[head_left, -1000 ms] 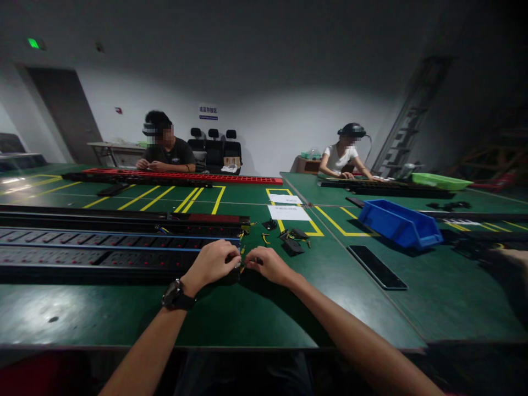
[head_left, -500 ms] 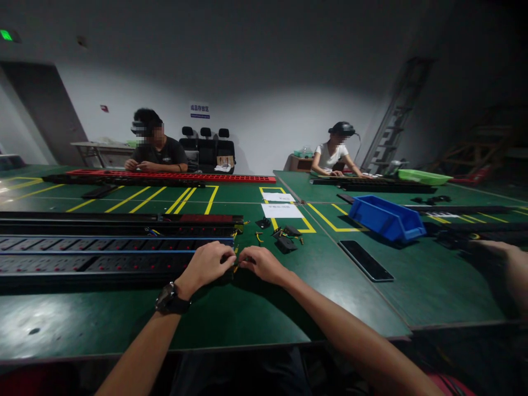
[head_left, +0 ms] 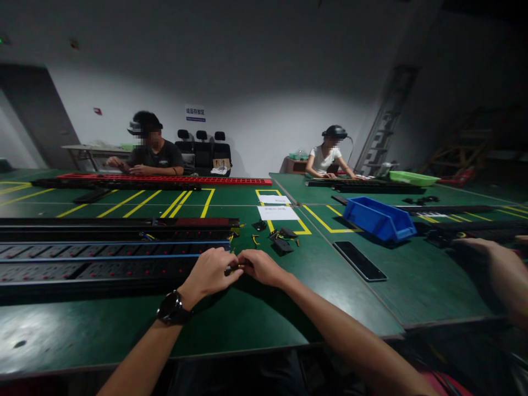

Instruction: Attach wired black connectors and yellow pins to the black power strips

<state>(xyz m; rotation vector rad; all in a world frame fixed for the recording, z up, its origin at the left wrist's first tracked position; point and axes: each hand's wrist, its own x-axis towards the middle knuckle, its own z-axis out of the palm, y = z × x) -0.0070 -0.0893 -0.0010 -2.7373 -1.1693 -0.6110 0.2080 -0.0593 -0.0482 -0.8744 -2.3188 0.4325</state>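
Note:
My left hand, with a watch on its wrist, is closed in a pinch at the right end of a long black power strip with red-dotted sockets. Opposite it, my right hand is closed too, its fingertips meeting the left ones. Between the fingertips shows a short yellow wire; its ends are hidden by the fingers. Just beyond the hands lie black plastic pieces and a loose yellow-green wire.
Behind the strip runs another black rail. On the right are a phone, a blue bin and another person's hand. White papers lie farther back. Two co-workers sit across the green table.
My fingertips have drawn together around the yellow wire, the left hand turning slightly. The view has shifted a little. The co-worker at the far left has raised one hand.

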